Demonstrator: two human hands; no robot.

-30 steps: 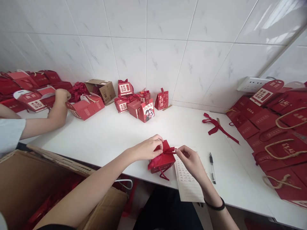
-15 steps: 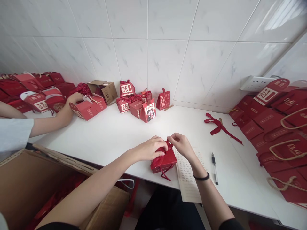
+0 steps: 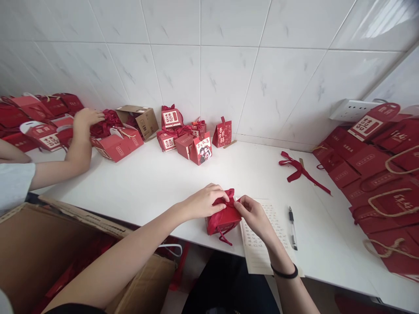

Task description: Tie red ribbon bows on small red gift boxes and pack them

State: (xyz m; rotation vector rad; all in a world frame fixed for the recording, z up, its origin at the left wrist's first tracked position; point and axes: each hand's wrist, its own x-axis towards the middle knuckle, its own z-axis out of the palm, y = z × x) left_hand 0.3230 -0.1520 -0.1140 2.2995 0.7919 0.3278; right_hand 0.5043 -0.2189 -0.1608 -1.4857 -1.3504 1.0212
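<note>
A small red gift box (image 3: 224, 219) with a red ribbon on top sits near the front edge of the white table (image 3: 153, 183). My left hand (image 3: 204, 201) pinches the ribbon at the box's top left. My right hand (image 3: 253, 213) pinches the ribbon at the top right, with a black band on the wrist. A ribbon end hangs down the front of the box.
A sheet of printed paper (image 3: 258, 244) and a black pen (image 3: 292, 226) lie to the right. Finished red boxes (image 3: 190, 135) stand by the wall. Flat red bags (image 3: 376, 179) are piled at right. A co-worker's hand (image 3: 85, 120) reaches among red boxes at left. An open carton (image 3: 39, 253) stands below.
My right hand went up over the box top, then came back down to its right side with the ribbon. The co-worker's hand moved along the boxes at left.
</note>
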